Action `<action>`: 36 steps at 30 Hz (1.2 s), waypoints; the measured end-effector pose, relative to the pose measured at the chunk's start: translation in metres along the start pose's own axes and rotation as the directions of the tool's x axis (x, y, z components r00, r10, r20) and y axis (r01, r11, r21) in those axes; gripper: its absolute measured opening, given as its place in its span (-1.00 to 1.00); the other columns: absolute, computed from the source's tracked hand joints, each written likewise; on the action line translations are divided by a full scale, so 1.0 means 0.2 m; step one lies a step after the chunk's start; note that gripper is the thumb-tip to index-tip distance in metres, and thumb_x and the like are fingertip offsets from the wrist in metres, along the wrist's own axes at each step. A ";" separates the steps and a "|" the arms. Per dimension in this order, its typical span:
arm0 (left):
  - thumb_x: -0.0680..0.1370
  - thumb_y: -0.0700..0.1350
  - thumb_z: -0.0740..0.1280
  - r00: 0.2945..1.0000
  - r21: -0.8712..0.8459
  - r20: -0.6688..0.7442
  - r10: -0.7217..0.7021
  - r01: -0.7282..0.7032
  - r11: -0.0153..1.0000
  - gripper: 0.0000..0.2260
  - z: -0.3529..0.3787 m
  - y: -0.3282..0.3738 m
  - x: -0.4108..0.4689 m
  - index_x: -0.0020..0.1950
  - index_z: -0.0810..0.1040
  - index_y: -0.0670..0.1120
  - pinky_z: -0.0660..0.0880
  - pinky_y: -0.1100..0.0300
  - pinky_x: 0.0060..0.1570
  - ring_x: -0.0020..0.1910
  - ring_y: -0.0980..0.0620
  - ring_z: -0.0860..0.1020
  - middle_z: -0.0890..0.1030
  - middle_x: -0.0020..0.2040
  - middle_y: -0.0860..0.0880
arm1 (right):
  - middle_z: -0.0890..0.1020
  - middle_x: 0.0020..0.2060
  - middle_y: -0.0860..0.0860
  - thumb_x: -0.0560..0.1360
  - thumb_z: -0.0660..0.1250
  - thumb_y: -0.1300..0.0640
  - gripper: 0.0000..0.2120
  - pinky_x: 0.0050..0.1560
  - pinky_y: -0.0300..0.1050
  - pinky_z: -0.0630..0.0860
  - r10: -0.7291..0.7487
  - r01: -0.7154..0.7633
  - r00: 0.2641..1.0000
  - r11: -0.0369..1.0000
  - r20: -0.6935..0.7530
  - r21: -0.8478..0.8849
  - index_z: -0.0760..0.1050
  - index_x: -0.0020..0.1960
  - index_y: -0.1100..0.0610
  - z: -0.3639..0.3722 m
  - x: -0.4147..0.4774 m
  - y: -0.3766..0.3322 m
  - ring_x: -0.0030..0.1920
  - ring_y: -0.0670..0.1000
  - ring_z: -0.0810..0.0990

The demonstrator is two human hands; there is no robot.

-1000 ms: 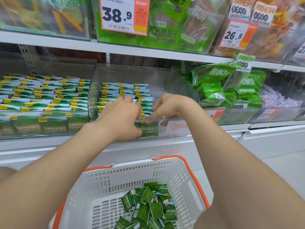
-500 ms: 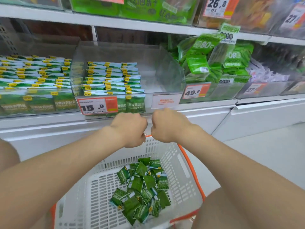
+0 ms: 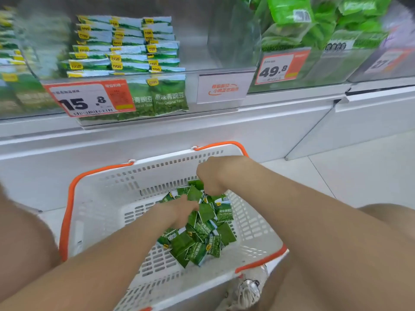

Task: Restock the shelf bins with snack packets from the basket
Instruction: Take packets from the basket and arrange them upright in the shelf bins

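Both hands are down in the white basket (image 3: 101, 205) in front of the shelf. The left grip (image 3: 179, 212) is dug into the heap of green pea packets (image 3: 202, 239), fingers hidden, so I cannot tell whether it pinches any. The right grip (image 3: 210, 176) is curled over the heap's far edge; whether it holds a packet is unclear. Above, the clear shelf bin (image 3: 195, 41) holds neat stacks of the same packets.

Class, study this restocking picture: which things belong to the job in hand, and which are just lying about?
Belong to the job:
white plastic basket with orange rim; small green pea packets heaped in it; clear plastic shelf bin of stacked packets; left hand; right hand.

Lying about:
bright green bags in the neighbouring bin; orange-and-white 49.8 price tag; white trainer.
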State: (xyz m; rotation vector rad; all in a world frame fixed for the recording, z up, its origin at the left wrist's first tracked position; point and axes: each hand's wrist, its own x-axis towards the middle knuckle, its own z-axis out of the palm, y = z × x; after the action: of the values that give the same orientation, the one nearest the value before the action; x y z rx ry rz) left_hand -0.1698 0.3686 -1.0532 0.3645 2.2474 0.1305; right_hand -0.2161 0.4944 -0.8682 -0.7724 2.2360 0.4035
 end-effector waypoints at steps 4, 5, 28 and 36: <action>0.56 -0.43 0.23 0.994 -0.038 0.103 0.027 -0.024 0.999 -0.28 0.12 0.00 0.10 0.59 0.25 0.17 0.55 -0.04 -0.12 -0.10 -0.08 0.56 0.01 0.60 -0.08 | 0.48 -0.19 0.03 0.61 0.21 0.26 -0.83 -0.20 -0.09 0.48 -0.016 0.016 1.000 1.000 -0.014 0.002 0.35 -0.15 0.12 -0.02 0.06 0.01 -0.24 0.01 0.49; 0.54 -0.45 0.25 0.995 -0.029 0.096 0.030 -0.027 0.999 -0.25 0.15 0.00 0.11 0.60 0.26 0.15 0.57 -0.04 -0.12 -0.04 -0.10 0.57 -0.01 0.61 -0.08 | 0.46 -0.21 0.02 0.61 0.21 0.27 -0.81 -0.24 -0.11 0.44 -0.020 0.020 1.000 1.000 -0.010 0.004 0.32 -0.17 0.11 -0.03 0.06 0.02 -0.24 0.01 0.48; 0.67 -0.16 0.31 0.754 -0.314 -0.644 0.126 -0.411 0.856 -0.83 -0.65 0.27 -0.45 0.20 0.64 0.01 0.54 0.07 0.00 0.00 -0.13 0.63 0.65 0.09 -0.08 | 0.54 -0.22 0.04 0.42 0.53 0.19 -0.70 -0.15 -0.04 0.59 0.162 -0.132 0.967 0.979 -0.198 0.156 0.38 -0.21 0.10 -0.20 -0.30 0.23 -0.18 0.13 0.61; 0.55 -0.17 0.42 0.430 -0.241 -0.903 -0.016 -0.473 0.847 -0.90 -1.00 0.28 -0.97 -0.13 0.67 -0.01 0.55 0.20 -0.27 -0.30 0.09 0.65 0.68 -0.29 0.05 | 0.75 -0.18 0.18 0.42 0.57 0.21 -0.76 -0.05 -0.01 0.72 0.214 0.226 0.900 0.514 -0.379 0.827 0.68 0.06 0.22 -0.33 -0.61 0.26 -0.17 0.07 0.77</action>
State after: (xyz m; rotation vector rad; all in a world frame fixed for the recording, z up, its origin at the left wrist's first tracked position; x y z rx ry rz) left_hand -0.1926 0.3685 -0.7694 0.3949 3.0428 1.3009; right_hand -0.2162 0.5533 -0.7315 -0.3030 2.4043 -0.9877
